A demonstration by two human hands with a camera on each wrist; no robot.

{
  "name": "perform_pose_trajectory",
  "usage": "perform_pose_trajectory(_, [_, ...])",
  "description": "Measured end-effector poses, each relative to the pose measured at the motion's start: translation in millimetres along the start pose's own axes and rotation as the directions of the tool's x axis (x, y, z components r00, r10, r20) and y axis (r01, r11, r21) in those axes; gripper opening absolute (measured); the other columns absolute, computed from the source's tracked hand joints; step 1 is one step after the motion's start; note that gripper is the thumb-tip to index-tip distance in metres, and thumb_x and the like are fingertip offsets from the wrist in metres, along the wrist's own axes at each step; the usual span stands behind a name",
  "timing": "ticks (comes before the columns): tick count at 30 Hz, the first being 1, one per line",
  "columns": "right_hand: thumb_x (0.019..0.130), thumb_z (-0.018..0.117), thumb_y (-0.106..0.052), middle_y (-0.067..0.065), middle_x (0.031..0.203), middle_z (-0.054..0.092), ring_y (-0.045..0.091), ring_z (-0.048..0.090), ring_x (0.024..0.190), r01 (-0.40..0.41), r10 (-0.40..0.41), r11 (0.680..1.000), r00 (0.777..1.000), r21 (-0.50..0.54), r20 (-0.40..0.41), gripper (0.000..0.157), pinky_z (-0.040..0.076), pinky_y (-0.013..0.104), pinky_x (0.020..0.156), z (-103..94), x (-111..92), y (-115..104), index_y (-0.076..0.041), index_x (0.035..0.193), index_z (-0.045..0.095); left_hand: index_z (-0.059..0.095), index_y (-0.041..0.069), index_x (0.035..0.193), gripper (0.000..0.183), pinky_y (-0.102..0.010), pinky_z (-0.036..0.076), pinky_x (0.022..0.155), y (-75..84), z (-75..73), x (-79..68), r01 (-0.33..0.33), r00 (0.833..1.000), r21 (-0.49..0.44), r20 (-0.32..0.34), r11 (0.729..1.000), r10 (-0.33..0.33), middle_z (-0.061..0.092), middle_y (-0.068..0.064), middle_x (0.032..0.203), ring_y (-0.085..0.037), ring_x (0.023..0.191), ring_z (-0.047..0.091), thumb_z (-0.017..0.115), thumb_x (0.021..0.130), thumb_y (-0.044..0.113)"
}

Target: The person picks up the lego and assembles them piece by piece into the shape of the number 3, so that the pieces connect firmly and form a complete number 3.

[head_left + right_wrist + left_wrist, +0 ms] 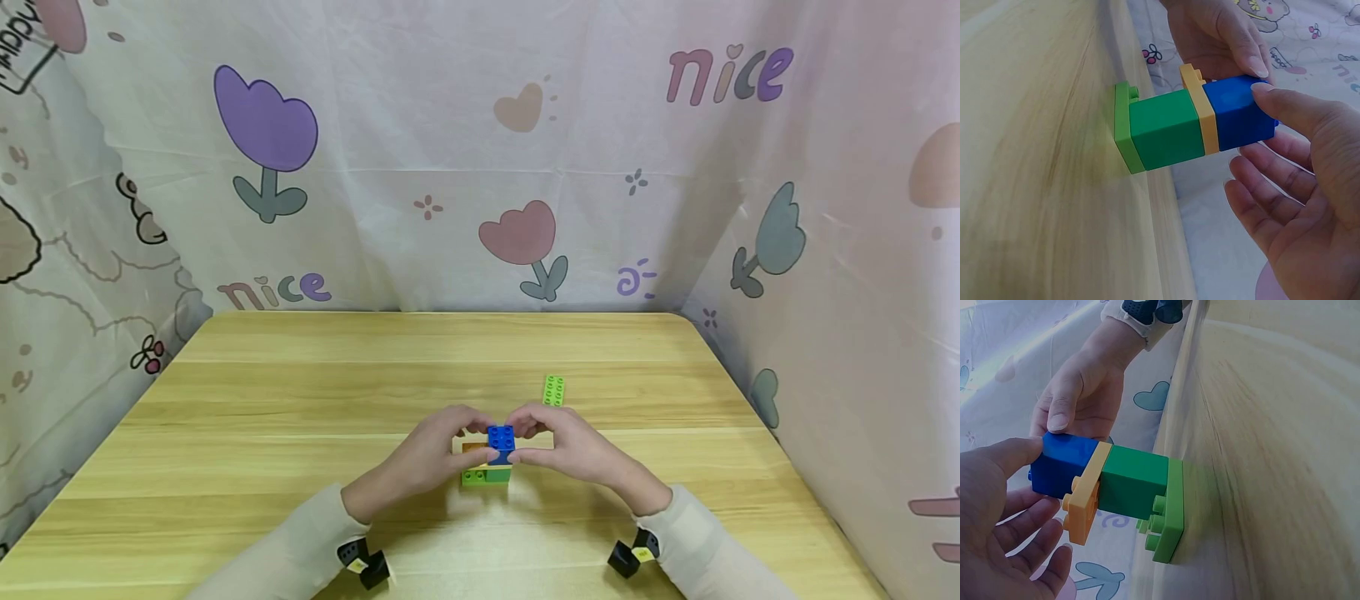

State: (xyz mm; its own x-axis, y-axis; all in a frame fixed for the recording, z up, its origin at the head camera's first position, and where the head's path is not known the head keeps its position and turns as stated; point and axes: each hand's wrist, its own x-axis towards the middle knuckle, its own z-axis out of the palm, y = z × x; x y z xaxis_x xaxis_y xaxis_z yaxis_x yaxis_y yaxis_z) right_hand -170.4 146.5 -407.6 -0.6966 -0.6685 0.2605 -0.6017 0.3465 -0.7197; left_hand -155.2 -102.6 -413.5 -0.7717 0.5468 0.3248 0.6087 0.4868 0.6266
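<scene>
A small stack of toy building bricks stands on the table, with a blue brick (501, 445) on top. Beneath it come an orange plate (1087, 503), a green brick (1134, 480) and a light green plate (1174, 515) at the bottom. The left hand (435, 450) pinches the blue brick from its left, thumb on the near face. From the opposite side the right hand (570, 448) holds the same brick, its thumb at the near right corner. In the right wrist view the blue brick (1238, 112) sits against the orange plate (1202, 115).
A second light green plate (554, 390) with studs lies beyond the right hand. The wooden table (300, 375) meets a printed cloth backdrop (390, 117) at the back and sides.
</scene>
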Motion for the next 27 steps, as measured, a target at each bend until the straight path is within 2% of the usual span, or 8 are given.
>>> perform_pose_trajectory(6, [0.088, 0.073, -0.036, -0.01, 0.108, 0.064, 0.025, 0.064, 0.099, -0.051, 0.051, 0.999, 0.999, 0.01, 0.001, 0.039, 0.051, 0.038, 0.089, -4.6, -0.3, -0.4, -0.015, 0.119, 0.062, 0.067, 0.018, 0.113, 0.03, -0.035, 0.052, 0.08, 2.0, 0.0, 0.1, -0.004, 1.0, 0.014, -0.002, 1.0, 0.004, 0.063, 0.011, 0.106, -0.011, 0.095, 0.058, 0.069, 0.091, 0.038])
perform_pose_trajectory(12, [0.091, 0.069, -0.037, 0.002, 0.11, 0.066, 0.021, 0.063, 0.1, -0.103, 0.102, 0.995, 0.993, -0.011, -0.058, 0.036, 0.05, 0.041, 0.09, -11.8, 0.2, 2.0, -0.014, 0.119, 0.062, 0.067, 0.017, 0.112, 0.031, -0.037, 0.052, 0.08, 3.5, 0.2, 0.8, 0.013, 1.0, 0.019, 0.001, 1.0, -0.013, 0.063, 0.01, 0.105, -0.011, 0.094, 0.058, 0.069, 0.091, 0.039])
perform_pose_trajectory(16, [0.092, 0.068, -0.04, 0.006, 0.111, 0.066, 0.025, 0.063, 0.102, -0.132, 0.127, 0.99, 0.985, -0.041, -0.117, 0.036, 0.05, 0.041, 0.09, -15.9, 2.2, 6.7, -0.016, 0.118, 0.063, 0.066, 0.017, 0.113, 0.031, -0.038, 0.052, 0.081, 3.1, 0.4, 0.5, 0.02, 1.0, 0.026, 0.001, 0.999, -0.02, 0.063, 0.009, 0.105, -0.011, 0.094, 0.058, 0.069, 0.091, 0.038])
perform_pose_trajectory(19, [0.091, 0.069, -0.039, 0.004, 0.113, 0.065, 0.028, 0.062, 0.104, -0.143, 0.13, 0.987, 0.98, -0.079, -0.151, 0.039, 0.05, 0.041, 0.09, -19.2, 2.7, 11.7, -0.014, 0.119, 0.063, 0.066, 0.017, 0.113, 0.031, -0.039, 0.053, 0.081, 2.5, 0.7, 0.2, 0.02, 1.0, 0.028, 0.003, 0.999, -0.02, 0.063, 0.009, 0.105, -0.011, 0.094, 0.058, 0.07, 0.091, 0.038])
perform_pose_trajectory(27, [0.086, 0.077, -0.028, 0.007, 0.115, 0.065, 0.03, 0.062, 0.103, -0.18, 0.141, 0.966, 0.969, -0.187, -0.203, 0.045, 0.049, 0.047, 0.091, -31.9, 3.2, 26.0, -0.005, 0.122, 0.062, 0.066, 0.017, 0.113, 0.032, -0.033, 0.052, 0.08, 2.5, -0.9, 0.7, 0.0, 1.0, 0.05, 0.006, 0.999, 0.0, 0.063, 0.01, 0.104, -0.01, 0.094, 0.057, 0.069, 0.091, 0.041])
